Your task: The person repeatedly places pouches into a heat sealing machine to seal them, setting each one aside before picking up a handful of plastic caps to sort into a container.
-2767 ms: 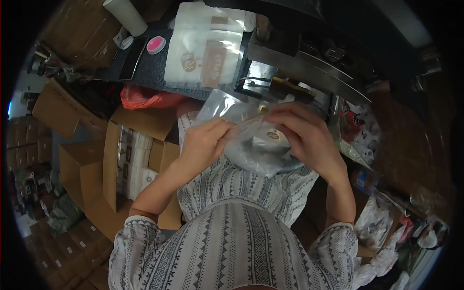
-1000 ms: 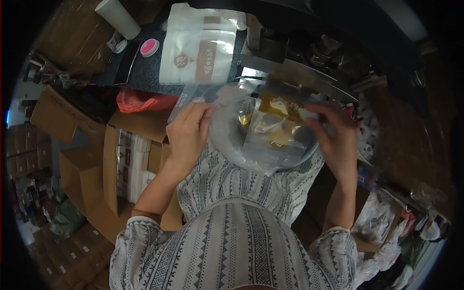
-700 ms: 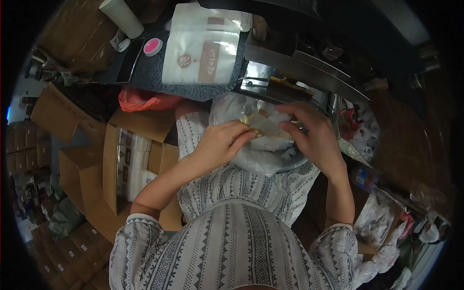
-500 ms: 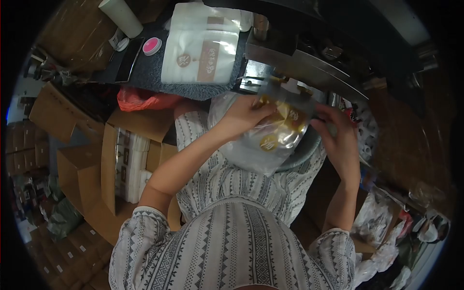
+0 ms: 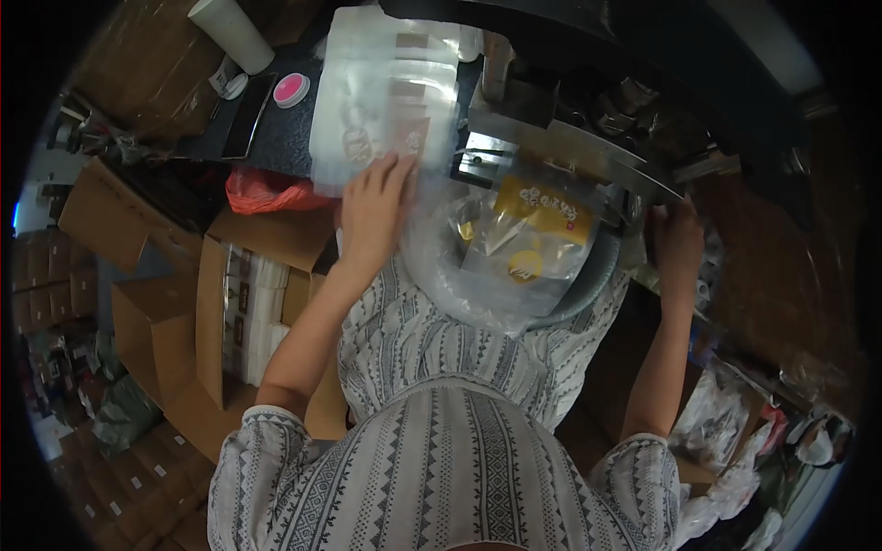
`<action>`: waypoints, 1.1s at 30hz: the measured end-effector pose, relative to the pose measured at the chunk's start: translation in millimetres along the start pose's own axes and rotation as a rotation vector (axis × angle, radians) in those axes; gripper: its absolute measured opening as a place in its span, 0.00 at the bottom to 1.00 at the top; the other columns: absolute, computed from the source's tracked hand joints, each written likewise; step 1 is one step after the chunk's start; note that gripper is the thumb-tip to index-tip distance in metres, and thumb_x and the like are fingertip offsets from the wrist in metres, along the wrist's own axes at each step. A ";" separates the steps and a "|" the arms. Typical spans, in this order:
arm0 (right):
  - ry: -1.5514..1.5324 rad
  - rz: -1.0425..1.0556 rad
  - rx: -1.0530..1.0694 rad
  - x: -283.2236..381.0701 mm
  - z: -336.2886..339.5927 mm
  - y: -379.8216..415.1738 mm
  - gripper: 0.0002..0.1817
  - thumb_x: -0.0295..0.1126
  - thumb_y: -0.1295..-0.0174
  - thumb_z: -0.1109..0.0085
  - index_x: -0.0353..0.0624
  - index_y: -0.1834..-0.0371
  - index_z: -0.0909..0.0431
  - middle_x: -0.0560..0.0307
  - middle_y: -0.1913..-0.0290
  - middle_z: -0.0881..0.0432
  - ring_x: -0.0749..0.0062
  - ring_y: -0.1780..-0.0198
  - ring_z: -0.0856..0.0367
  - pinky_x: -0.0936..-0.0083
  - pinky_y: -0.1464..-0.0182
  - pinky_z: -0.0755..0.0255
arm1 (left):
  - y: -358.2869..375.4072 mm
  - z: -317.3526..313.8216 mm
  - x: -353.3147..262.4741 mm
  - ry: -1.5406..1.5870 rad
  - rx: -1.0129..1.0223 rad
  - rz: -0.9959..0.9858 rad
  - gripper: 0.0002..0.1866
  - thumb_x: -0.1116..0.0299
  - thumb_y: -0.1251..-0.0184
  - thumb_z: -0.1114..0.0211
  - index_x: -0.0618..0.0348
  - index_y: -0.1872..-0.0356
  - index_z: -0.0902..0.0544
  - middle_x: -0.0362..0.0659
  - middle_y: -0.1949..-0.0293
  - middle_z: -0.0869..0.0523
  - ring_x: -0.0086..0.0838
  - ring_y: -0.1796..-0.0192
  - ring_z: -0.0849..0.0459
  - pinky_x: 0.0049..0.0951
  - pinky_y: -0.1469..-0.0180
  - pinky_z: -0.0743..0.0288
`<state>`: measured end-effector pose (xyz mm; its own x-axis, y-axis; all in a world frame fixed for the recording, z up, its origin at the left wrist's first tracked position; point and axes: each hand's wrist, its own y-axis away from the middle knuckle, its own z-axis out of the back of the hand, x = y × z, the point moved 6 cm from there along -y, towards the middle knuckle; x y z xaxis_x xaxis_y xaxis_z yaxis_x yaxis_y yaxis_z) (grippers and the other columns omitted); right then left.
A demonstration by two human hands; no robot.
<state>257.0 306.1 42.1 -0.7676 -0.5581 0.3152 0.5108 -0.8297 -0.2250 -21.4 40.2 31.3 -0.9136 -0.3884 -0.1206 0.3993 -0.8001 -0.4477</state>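
My left hand (image 5: pixel 372 216) reaches onto the front edge of a stack of clear plastic pouches (image 5: pixel 377 87) with pinkish labels. Its fingers are stretched out over the top pouch, which is blurred; the thumb is hidden. At the right end of the dark metal machine (image 5: pixel 588 142), my right hand (image 5: pixel 678 241) is curled closed, and what its fingers hold, if anything, is hidden. Between the hands, a clear pouch with a yellow label (image 5: pixel 537 220) lies on a large clear plastic bag (image 5: pixel 441 266) over a grey basin (image 5: pixel 593 280) at my lap.
A phone (image 5: pixel 248 115), a pink-topped round tin (image 5: pixel 291 89) and a white cup (image 5: pixel 230 35) are at the back left. Below hangs a red plastic bag (image 5: pixel 276 191). Open cardboard boxes (image 5: pixel 152 312) stand at my left, and crumpled plastic bags (image 5: pixel 712 418) lie at right.
The yellow-labelled pouch, earlier between both hands, now lies released over the basin. My left hand has moved up and left onto the pouch stack; my right hand has moved right.
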 end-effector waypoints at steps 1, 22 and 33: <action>0.075 0.018 0.009 5.4 7.2 7.6 0.12 0.28 0.41 0.45 0.39 0.54 0.25 0.42 0.59 0.20 0.48 0.58 0.20 0.60 0.57 0.26 | 5.1 5.8 8.7 0.119 0.067 0.094 0.16 0.71 0.43 0.36 0.57 0.52 0.22 0.47 0.55 0.20 0.45 0.51 0.23 0.41 0.50 0.31; -0.521 0.545 0.321 162.9 37.3 59.0 0.11 0.28 0.40 0.40 0.38 0.56 0.20 0.52 0.66 0.22 0.60 0.66 0.21 0.69 0.64 0.28 | 17.7 35.7 -83.8 0.546 0.244 -0.163 0.04 0.72 0.44 0.36 0.59 0.68 0.19 0.45 0.74 0.21 0.39 0.73 0.20 0.34 0.72 0.27; -0.623 0.178 0.189 111.9 24.3 37.3 0.15 0.29 0.40 0.39 0.40 0.50 0.22 0.52 0.61 0.18 0.68 0.61 0.18 0.76 0.58 0.26 | 0.6 -32.2 -97.6 1.217 0.787 0.361 0.13 0.66 0.33 0.40 0.68 0.59 0.19 0.45 0.69 0.15 0.25 0.70 0.16 0.24 0.68 0.23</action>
<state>199.5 212.4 91.4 -0.3280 -0.5419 0.7738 0.7114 -0.6806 -0.1752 65.5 92.3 14.2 -0.1039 -0.3221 -0.9410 0.1882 -0.9354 0.2994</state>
